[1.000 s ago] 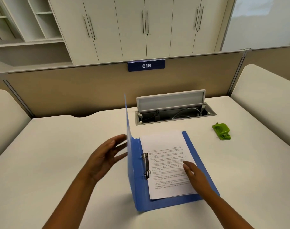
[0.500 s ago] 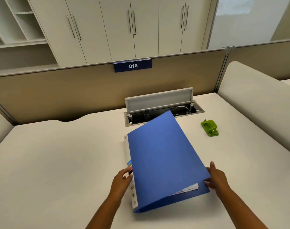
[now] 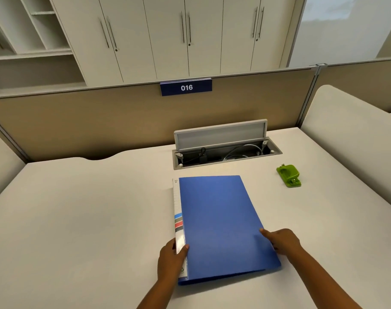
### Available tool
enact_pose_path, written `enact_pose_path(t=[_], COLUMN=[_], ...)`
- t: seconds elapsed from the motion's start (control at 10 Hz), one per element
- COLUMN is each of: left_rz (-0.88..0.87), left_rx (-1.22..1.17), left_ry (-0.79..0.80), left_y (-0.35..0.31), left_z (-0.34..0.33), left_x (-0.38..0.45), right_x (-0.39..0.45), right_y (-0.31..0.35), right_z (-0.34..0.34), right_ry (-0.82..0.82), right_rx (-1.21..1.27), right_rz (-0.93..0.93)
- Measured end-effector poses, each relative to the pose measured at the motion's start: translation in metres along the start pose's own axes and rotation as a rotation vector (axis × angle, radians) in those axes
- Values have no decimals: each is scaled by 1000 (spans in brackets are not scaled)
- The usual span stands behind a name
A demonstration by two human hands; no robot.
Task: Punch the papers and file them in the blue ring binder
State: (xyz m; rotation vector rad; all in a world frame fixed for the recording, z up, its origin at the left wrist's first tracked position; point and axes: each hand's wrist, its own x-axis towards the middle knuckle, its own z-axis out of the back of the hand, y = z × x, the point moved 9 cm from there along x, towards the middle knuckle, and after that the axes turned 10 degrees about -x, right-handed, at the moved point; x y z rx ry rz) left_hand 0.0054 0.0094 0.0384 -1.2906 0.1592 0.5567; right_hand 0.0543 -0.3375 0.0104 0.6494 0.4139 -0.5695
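Note:
The blue ring binder (image 3: 219, 224) lies closed and flat on the white desk (image 3: 90, 219), its white labelled spine on the left. The papers inside are hidden under the cover. My left hand (image 3: 171, 258) grips the spine near its lower end, thumb on the cover. My right hand (image 3: 281, 241) rests on the cover's right edge with its fingers spread flat. The green hole punch (image 3: 288, 175) sits on the desk to the upper right, apart from both hands.
An open cable hatch (image 3: 223, 150) with its grey lid raised lies behind the binder. A beige partition with a blue "016" sign (image 3: 186, 87) bounds the desk's far side. Padded side panels (image 3: 350, 139) stand right and left.
The binder stood open with the papers showing; my left hand swung the cover over to the right and it now lies shut. My right hand came off the papers onto the cover's edge.

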Motion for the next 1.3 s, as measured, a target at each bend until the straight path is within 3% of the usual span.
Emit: enact_pose_path(t=[0.3,0.6,0.9,1.0,1.1,1.2,1.3], left_rz=[-20,-2,-46,-175,-486,-729,-839], left_rx=[-87,-73,25,199,542,742,802], left_ry=[-119,-250,-346,-475,-474,-237,-93], left_y=[14,34,36,23,5,7,9], left_z=[70,171,195,193,145,58,-16], left_x=[14,34,50,42,27,8,-2], right_x=[-27,-58,-62,-62,-63,-60,-56], right_y=[66,150,165,158,150,134,120], right_z=[-44,-112,-130,-123,-115,-100,-86], right_ry=[21,88,66,40,8,-91,-217], right_rx=[-14,-88,-52,6,-96,-176,-275], right_rz=[280,421,396,407,511,623,693])
